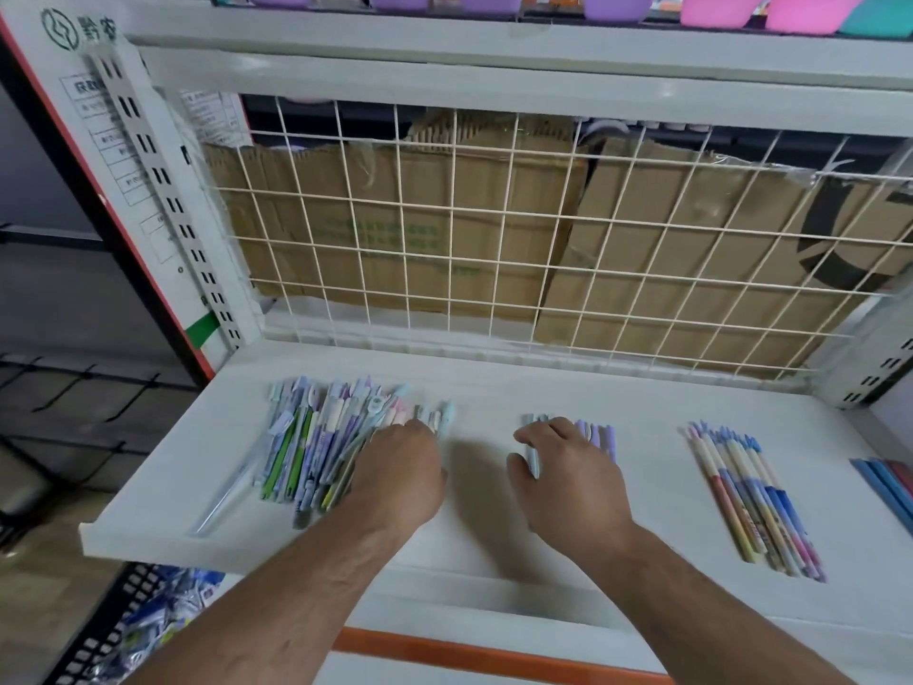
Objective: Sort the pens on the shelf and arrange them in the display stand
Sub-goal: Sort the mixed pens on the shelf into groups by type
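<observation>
Ideally the left hand (401, 469), grip unclear, should free one from the heap of mixed pastel plastic pens (306, 447); the right hand (570, 479) pinches a pale-blue pen (532, 460).

2 bare forearms (316, 571), bare hands (402, 469)

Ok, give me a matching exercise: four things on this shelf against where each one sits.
1 mixed pen pile
2 purple-capped pens
3 pink-and-blue pens
4 cardboard boxes

A behind the wire grid
B under the right hand
C apart, right of both hands
D under the left hand

Pairs: 1-D, 2-B, 3-C, 4-A
</observation>
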The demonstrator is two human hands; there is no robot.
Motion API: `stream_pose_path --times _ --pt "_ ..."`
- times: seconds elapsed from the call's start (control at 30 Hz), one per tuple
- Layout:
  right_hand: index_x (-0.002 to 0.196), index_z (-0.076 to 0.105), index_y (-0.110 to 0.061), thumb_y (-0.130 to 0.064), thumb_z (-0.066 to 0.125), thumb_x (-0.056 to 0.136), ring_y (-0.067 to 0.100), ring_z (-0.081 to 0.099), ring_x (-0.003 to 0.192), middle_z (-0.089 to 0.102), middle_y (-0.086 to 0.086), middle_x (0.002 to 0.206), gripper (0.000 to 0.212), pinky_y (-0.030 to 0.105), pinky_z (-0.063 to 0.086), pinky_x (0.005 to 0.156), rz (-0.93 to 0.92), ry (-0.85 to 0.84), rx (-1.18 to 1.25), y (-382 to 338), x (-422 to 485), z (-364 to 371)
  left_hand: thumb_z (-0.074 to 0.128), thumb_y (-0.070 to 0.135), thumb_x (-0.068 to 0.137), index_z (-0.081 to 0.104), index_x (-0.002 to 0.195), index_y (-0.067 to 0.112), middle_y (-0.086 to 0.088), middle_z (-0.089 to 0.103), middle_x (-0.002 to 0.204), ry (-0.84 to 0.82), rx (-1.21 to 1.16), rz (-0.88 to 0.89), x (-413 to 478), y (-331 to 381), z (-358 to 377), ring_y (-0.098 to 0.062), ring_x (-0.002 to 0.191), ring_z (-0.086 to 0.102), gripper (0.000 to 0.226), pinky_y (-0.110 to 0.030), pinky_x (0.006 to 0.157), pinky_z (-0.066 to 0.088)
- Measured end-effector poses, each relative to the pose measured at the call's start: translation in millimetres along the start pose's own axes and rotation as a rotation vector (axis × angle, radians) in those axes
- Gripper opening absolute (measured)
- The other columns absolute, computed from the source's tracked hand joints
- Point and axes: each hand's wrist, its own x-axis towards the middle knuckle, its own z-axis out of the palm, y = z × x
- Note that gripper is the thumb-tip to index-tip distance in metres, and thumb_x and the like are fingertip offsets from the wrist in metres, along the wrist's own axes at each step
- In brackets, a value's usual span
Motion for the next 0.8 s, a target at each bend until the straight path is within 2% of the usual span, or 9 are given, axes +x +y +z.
stream_pose_path --times 0.13,0.27,0.37,0.47,0.53,0.6,0.63,0.7,0.8 --pt "0.114 0.071 -0.026 -0.033 0.06 0.094 0.022 0.065 0.096 0.068 -0.006 0.112 0.024 0.04 0.038 0.105 0.006 -0.101 0.007 -7 -1 -10 0.065 0.025 0.09 0.06 0.106 0.012 -0.006 0.069 0.105 -0.095 -0.025 -0.009 6 3 0 -0.025 0.099 0.067 0.021 -0.028 0.068 0.042" --pt "0.122 0.067 -0.03 -0.037 0.052 0.098 0.016 0.062 0.108 0.064 -0.01 0.12 0.029 0.037 0.038 0.106 0.011 -0.168 0.005 -7 0 -16 0.064 0.018 0.088 0.057 0.111 0.009 -0.007 0.068 0.109 -0.148 0.03 -0.007 9 11 3 -0.026 0.102 0.067 0.026 -0.03 0.073 0.046" --pt "0.114 0.071 -0.026 -0.034 0.057 0.095 0.019 0.065 0.1 0.067 -0.008 0.11 0.024 0.041 0.039 0.107 0.031 -0.156 0.033 -5 -2 -15 0.059 0.009 0.089 0.051 0.12 0.007 -0.009 0.063 0.12 -0.178 0.115 0.005 9 20 5 -0.026 0.112 0.063 0.032 -0.032 0.085 0.049" --pt "0.098 0.073 -0.022 -0.032 0.057 0.089 0.028 0.066 0.109 0.071 -0.004 0.098 0.021 0.053 0.03 0.119 0.058 -0.102 0.04 5 -7 -9 0.056 0.01 0.089 0.049 0.12 0.009 -0.009 0.062 0.121 -0.188 0.073 -0.02 9 23 10 -0.026 0.113 0.061 0.031 -0.033 0.086 0.048" --pt "0.091 0.07 -0.021 -0.033 0.052 0.085 0.033 0.066 0.112 0.072 -0.002 0.094 0.022 0.055 0.038 0.114 0.066 -0.103 0.077 10 -11 -9 0.052 0.012 0.091 0.051 0.116 0.01 -0.009 0.064 0.117 -0.159 0.047 -0.02 8 20 8 -0.026 0.108 0.063 0.025 -0.032 0.081 0.046" --pt "0.083 0.067 -0.02 -0.03 0.054 0.084 0.033 0.069 0.097 0.07 -0.002 0.085 0.017 0.052 0.052 0.098 0.068 -0.109 0.127 13 -13 -14 0.044 0.015 0.093 0.053 0.111 0.008 -0.008 0.064 0.111 -0.111 0.018 0.032 10 19 6 -0.03 0.103 0.065 0.021 -0.034 0.075 0.044" --pt "0.082 0.066 -0.019 -0.028 0.056 0.086 0.033 0.068 0.094 0.069 -0.001 0.083 0.014 0.049 0.055 0.094 0.072 -0.122 0.141 14 -13 -18 0.04 0.017 0.095 0.054 0.109 0.008 -0.008 0.062 0.108 -0.104 -0.054 0.032 11 21 2 -0.033 0.102 0.064 0.022 -0.035 0.075 0.045" --pt "0.083 0.067 -0.018 -0.023 0.06 0.09 0.029 0.066 0.097 0.07 -0.001 0.087 0.011 0.044 0.052 0.097 0.08 -0.146 0.173 18 -13 -24 0.039 0.023 0.095 0.05 0.098 0.008 -0.013 0.063 0.1 -0.152 -0.47 -0.067 17 30 -1 -0.036 0.097 0.064 0.019 -0.037 0.076 0.049" --pt "0.088 0.07 -0.014 -0.018 0.061 0.091 0.027 0.066 0.101 0.071 -0.003 0.086 0.011 0.038 0.048 0.101 0.07 -0.174 0.271 27 -13 -28 0.04 0.019 0.092 0.045 0.085 0.012 -0.009 0.056 0.072 -0.241 -1.173 -0.211 18 54 -9 -0.024 0.062 0.05 0.011 -0.033 0.059 0.039"
